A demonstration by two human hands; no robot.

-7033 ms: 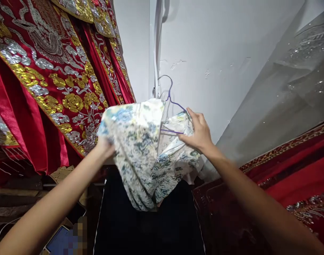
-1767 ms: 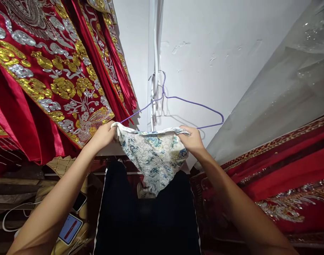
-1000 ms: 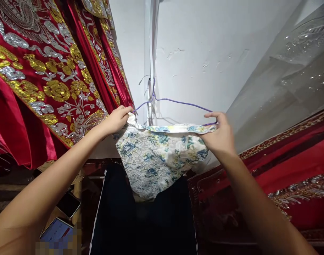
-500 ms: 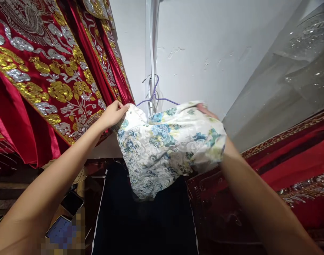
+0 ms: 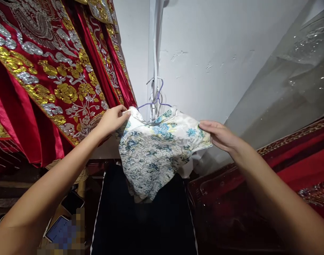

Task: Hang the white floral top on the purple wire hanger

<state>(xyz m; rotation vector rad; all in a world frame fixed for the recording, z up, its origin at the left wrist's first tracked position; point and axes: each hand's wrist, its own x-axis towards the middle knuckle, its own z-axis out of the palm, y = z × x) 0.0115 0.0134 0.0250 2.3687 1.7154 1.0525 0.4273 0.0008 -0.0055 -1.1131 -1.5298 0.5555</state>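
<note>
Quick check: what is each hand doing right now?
Left hand: closed, pinching the floral garment at its left shoulder.
Right hand: gripping its right edge.

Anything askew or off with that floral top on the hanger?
Yes: the floral garment sits lopsided on the purple hanger, bunched and sagging lower left. Left hand pinches one shoulder; right hand holds the other edge.

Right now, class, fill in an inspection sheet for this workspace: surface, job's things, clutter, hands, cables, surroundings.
Surface: nothing seen.
Job's things: floral garment draped over purple wire hanger, which hangs at the white wall.
Clutter: two phones at lower left.
Hands: left hand pinches the garment's left shoulder; right hand grips its right edge.
Cables: white cord running down the wall.
Surroundings: red embroidered robes on the left, plastic-covered red cloth on the right.
</note>
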